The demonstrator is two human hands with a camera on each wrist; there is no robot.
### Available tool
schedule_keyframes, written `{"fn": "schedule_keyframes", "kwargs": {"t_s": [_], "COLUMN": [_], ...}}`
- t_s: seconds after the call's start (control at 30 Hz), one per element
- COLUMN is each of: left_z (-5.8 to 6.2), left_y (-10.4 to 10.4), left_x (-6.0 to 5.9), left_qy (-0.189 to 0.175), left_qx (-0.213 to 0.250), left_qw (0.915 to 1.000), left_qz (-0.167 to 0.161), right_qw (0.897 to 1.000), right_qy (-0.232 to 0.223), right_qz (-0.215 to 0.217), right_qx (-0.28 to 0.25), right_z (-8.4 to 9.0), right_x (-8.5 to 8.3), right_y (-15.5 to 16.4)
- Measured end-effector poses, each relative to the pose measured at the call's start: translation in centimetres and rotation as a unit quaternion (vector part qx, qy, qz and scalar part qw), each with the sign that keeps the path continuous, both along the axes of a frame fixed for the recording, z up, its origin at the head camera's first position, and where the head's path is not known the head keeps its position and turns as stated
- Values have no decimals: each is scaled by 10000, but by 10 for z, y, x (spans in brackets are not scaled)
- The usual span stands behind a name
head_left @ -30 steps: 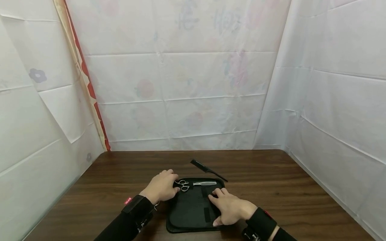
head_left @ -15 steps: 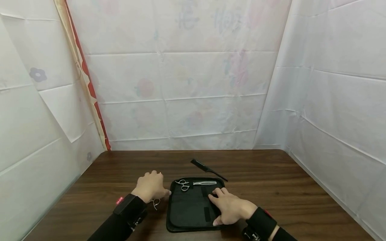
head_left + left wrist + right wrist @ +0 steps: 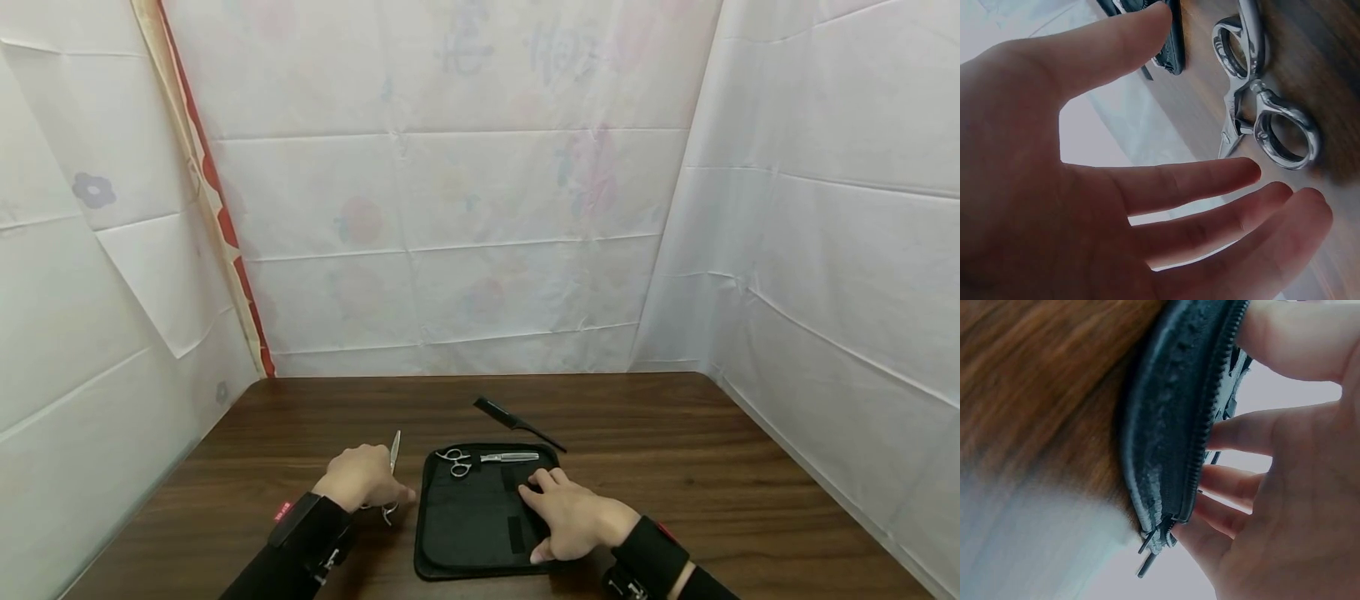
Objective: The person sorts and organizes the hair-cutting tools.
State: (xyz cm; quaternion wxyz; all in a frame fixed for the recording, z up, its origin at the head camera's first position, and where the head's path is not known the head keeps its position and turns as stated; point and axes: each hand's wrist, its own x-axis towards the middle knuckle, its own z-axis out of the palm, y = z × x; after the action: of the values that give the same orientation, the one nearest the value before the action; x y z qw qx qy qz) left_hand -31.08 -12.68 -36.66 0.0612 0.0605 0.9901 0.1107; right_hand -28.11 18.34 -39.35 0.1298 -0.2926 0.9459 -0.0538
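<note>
A black zip case (image 3: 465,533) lies open on the brown table (image 3: 712,483). One pair of silver scissors (image 3: 483,458) sits across its far end. My right hand (image 3: 566,512) rests flat on the case's right half, fingers spread; in the right wrist view the fingers (image 3: 1241,434) lie over the zip edge (image 3: 1175,425). A second pair of silver scissors (image 3: 392,471) lies on the table left of the case. My left hand (image 3: 362,479) hovers beside it, and the left wrist view shows straight fingers (image 3: 1210,181) apart from the scissors (image 3: 1260,106).
A black tail comb (image 3: 517,423) lies on the table just beyond the case. White sheets (image 3: 465,250) wall in the table at the back and both sides.
My left hand drew back from the case's far end to the left. A second pair of scissors now lies on the table beside it. The right hand has not moved.
</note>
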Motion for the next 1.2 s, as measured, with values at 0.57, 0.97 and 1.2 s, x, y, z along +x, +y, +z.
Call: {"fn": "schedule_keyframes", "kwargs": {"t_s": [0.57, 0.97, 1.2], "left_z": [-11, -12, -13], "left_y": [-4, -9, -12], "left_x": [1, -5, -6], "left_qy": [124, 113, 93], "left_qx": [1, 162, 287], "left_qw": [9999, 9995, 9993], "left_qz": [-14, -258, -240], "right_qw": [9998, 10000, 10000], "right_qy": [-49, -12, -43], "right_qz": [138, -22, -29], "right_qx": [-94, -36, -67], "right_z": [-10, -3, -2], "right_x": [-9, -4, -2], "right_y": [5, 1, 3]}}
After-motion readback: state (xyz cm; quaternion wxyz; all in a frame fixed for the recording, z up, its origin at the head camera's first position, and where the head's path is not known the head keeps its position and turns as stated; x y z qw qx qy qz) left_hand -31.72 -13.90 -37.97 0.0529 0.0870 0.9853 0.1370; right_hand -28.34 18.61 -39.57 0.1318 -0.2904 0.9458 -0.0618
